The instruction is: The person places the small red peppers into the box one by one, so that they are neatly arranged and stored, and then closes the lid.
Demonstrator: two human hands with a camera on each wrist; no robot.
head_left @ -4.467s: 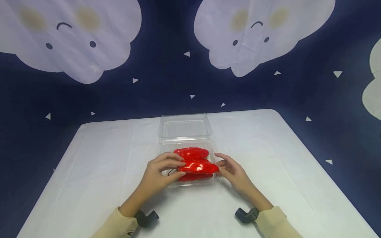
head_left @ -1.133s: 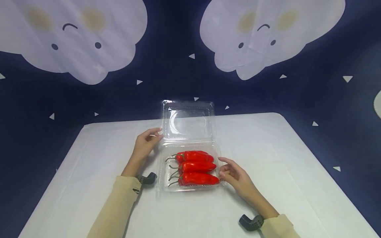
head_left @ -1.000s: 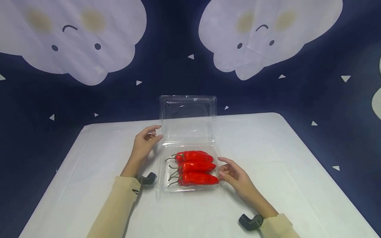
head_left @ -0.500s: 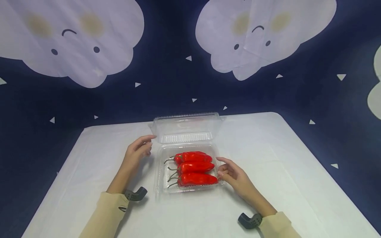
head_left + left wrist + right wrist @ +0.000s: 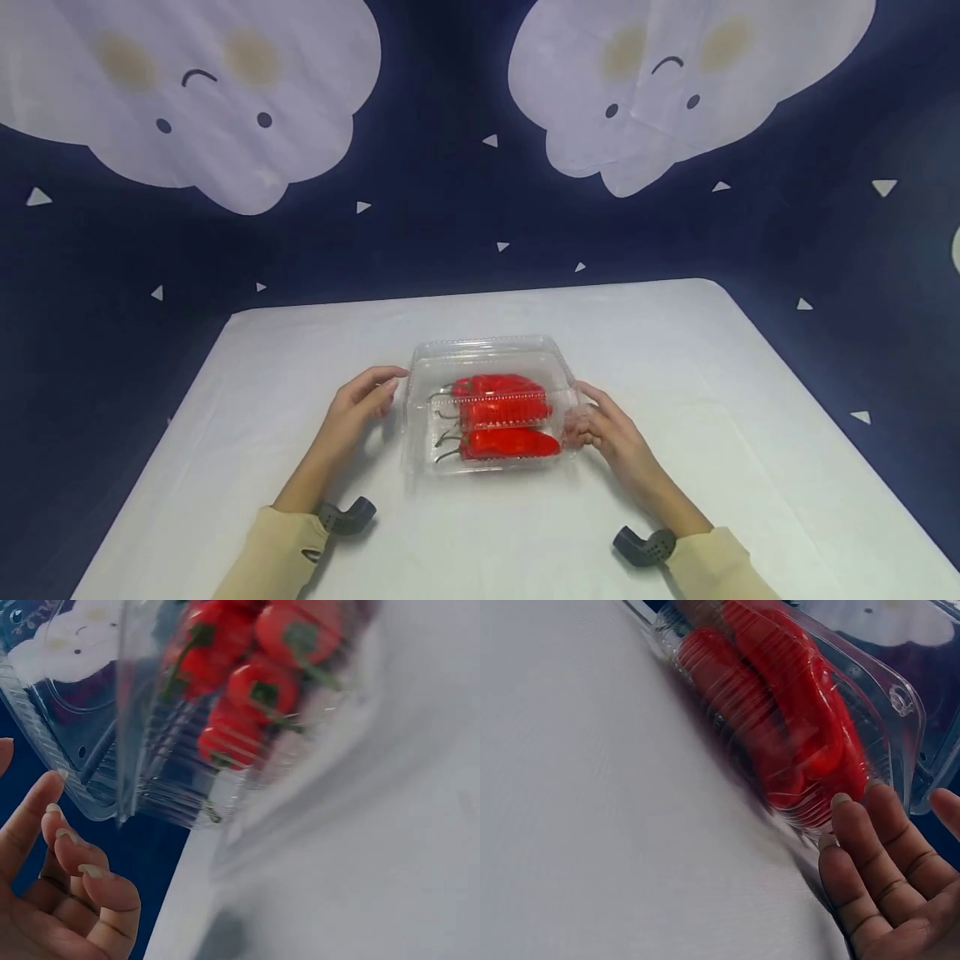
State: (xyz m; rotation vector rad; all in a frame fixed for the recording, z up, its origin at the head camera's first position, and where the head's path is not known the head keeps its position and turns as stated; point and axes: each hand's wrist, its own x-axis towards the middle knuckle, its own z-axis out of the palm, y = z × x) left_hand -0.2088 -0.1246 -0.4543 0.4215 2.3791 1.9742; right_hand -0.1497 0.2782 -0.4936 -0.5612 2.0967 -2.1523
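Observation:
A clear plastic clamshell container lies in the middle of the white table, its lid tilted part way over the base. Several red peppers with green stems lie inside, seen partly through the lid. At the container's left side is my left hand, its index fingertip at the lid's edge in the left wrist view and its other fingers loosely bent. My right hand is at the other end; in the right wrist view its fingertips touch the container's wall and the thumb stands apart.
A white cloth covers the table. Behind it hangs a dark blue backdrop with pale clouds and small triangles. Each wrist carries a dark curved device, such as the left wrist's device.
The hands were at the peppers at first. Later the lid, which stood open at the back, swung forward and down over the peppers. My left hand drew back from the lid, then returned beside it.

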